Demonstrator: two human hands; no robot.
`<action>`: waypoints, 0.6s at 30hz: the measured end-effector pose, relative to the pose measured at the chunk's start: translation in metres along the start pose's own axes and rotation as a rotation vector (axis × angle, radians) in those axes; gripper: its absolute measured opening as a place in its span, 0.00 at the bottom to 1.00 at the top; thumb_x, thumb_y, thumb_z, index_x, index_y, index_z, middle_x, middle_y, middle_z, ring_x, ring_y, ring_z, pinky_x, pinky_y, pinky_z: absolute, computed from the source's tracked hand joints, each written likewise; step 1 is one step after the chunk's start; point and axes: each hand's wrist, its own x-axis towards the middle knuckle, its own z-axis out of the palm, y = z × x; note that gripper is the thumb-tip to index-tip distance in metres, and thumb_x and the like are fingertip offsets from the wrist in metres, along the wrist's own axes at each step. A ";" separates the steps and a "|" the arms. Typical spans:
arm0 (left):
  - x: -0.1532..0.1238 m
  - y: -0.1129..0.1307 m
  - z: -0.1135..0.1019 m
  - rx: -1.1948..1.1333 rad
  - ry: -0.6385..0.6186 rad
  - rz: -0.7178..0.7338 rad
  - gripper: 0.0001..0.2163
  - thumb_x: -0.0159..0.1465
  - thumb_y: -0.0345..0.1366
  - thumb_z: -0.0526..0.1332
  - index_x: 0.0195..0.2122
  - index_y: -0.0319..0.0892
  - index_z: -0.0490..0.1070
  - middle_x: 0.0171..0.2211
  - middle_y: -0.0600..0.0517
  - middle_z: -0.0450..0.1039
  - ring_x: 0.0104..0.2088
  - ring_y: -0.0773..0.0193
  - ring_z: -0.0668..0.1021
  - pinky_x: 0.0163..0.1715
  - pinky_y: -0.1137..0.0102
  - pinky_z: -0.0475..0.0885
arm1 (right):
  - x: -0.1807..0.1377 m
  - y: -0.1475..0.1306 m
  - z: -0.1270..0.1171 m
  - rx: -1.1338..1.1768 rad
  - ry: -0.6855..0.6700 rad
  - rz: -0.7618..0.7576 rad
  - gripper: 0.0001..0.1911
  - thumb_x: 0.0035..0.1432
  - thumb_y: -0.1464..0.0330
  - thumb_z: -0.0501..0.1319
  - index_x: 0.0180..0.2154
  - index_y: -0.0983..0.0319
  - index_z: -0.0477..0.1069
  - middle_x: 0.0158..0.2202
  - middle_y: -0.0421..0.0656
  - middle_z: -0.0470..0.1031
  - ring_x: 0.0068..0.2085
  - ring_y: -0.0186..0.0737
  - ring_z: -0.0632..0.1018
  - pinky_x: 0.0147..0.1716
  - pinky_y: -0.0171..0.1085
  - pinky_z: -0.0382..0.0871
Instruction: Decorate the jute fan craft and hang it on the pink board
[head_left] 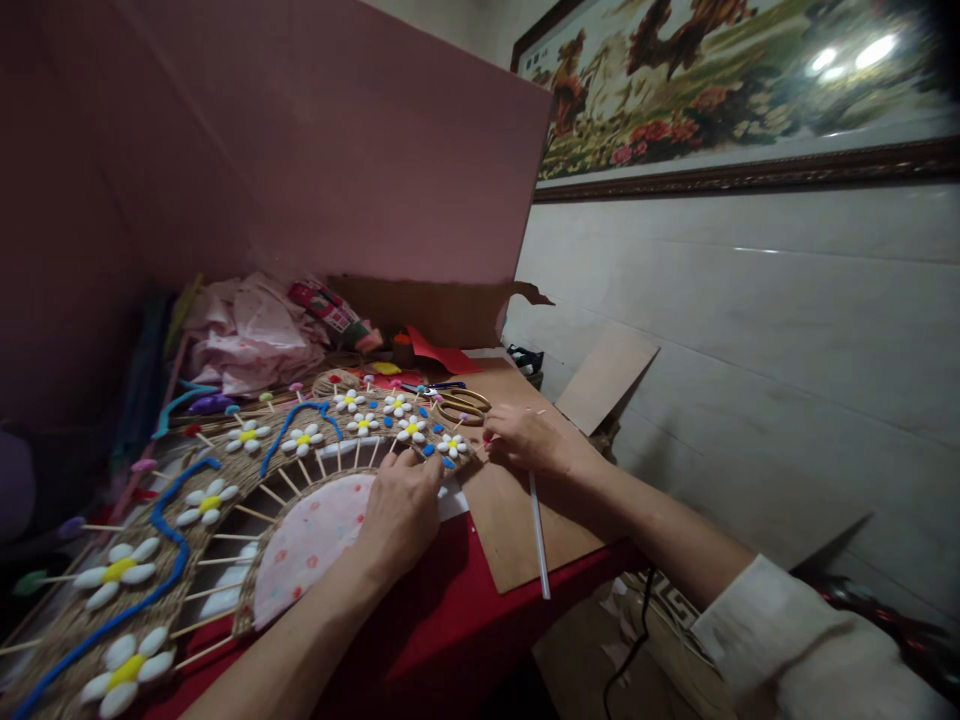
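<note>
A large fan-shaped craft (247,470), its arc wrapped in brown twine, lies in front of me. White-petalled flowers with yellow centres (212,502), a wavy blue strip (182,555) and blue ovals decorate it. Thin wooden sticks run from the arc to a pale half-disc with red spots (315,535). My left hand (405,500) curls its fingers over the arc's inner edge. At the arc's right end, my right hand (525,438) pinches a thin wooden stick with a small red ball (488,437). Its fingertips partly hide the stick.
Beyond the arc lie gold-handled scissors (463,405), red paper (442,355) and crumpled pink cloth (251,335). A translucent rod (539,540) rests on the brown board (499,550) at the right. The red tablecloth (420,610) ends nearby; a dark cable (640,635) hangs below.
</note>
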 end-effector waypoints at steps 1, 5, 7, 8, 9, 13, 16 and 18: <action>0.000 0.000 0.000 0.002 0.007 0.005 0.10 0.59 0.25 0.49 0.32 0.41 0.69 0.28 0.46 0.69 0.30 0.58 0.69 0.32 0.65 0.61 | 0.000 0.000 0.001 0.002 -0.002 0.000 0.03 0.51 0.76 0.61 0.31 0.65 0.70 0.33 0.46 0.72 0.36 0.38 0.69 0.34 0.35 0.59; 0.000 -0.001 0.000 0.005 0.018 0.007 0.10 0.59 0.25 0.50 0.31 0.41 0.69 0.28 0.47 0.69 0.29 0.59 0.69 0.32 0.66 0.61 | 0.001 0.001 0.003 0.054 0.002 -0.001 0.05 0.50 0.78 0.61 0.31 0.65 0.70 0.33 0.45 0.71 0.35 0.38 0.69 0.34 0.35 0.60; 0.000 -0.001 0.000 0.005 0.019 0.002 0.10 0.59 0.25 0.50 0.32 0.41 0.69 0.27 0.47 0.68 0.30 0.59 0.69 0.31 0.66 0.61 | 0.000 0.001 0.003 0.090 0.017 0.005 0.05 0.50 0.79 0.61 0.31 0.65 0.70 0.32 0.44 0.71 0.35 0.37 0.69 0.34 0.35 0.61; 0.000 -0.001 0.000 0.005 0.021 -0.001 0.10 0.59 0.25 0.50 0.32 0.41 0.70 0.27 0.47 0.68 0.30 0.59 0.69 0.31 0.67 0.60 | 0.000 0.000 0.003 0.104 0.021 0.010 0.06 0.50 0.79 0.61 0.31 0.65 0.70 0.32 0.44 0.71 0.35 0.37 0.69 0.34 0.35 0.61; 0.000 0.000 0.000 0.004 0.022 -0.002 0.10 0.59 0.25 0.50 0.32 0.41 0.70 0.27 0.47 0.68 0.30 0.59 0.68 0.31 0.67 0.60 | 0.000 0.000 0.004 0.117 0.024 0.018 0.06 0.50 0.79 0.61 0.31 0.65 0.69 0.31 0.44 0.71 0.35 0.37 0.69 0.34 0.35 0.61; 0.000 0.000 0.000 -0.001 0.028 -0.001 0.10 0.59 0.25 0.51 0.32 0.42 0.70 0.28 0.47 0.69 0.30 0.59 0.68 0.31 0.67 0.60 | -0.001 0.000 0.005 0.169 0.023 0.051 0.05 0.50 0.79 0.61 0.31 0.65 0.70 0.31 0.44 0.71 0.35 0.36 0.69 0.33 0.34 0.61; 0.000 0.000 -0.001 0.003 0.008 -0.011 0.09 0.59 0.25 0.51 0.31 0.42 0.70 0.28 0.47 0.69 0.29 0.58 0.68 0.31 0.66 0.60 | 0.000 0.000 0.005 0.205 0.011 0.053 0.04 0.51 0.78 0.61 0.31 0.66 0.70 0.31 0.44 0.71 0.35 0.37 0.70 0.33 0.34 0.62; -0.001 0.000 -0.002 0.004 0.003 -0.017 0.09 0.59 0.25 0.51 0.30 0.42 0.69 0.27 0.47 0.69 0.29 0.59 0.68 0.31 0.66 0.60 | 0.000 0.000 0.006 0.227 0.012 0.062 0.04 0.51 0.78 0.61 0.31 0.65 0.70 0.31 0.44 0.71 0.35 0.37 0.70 0.33 0.35 0.62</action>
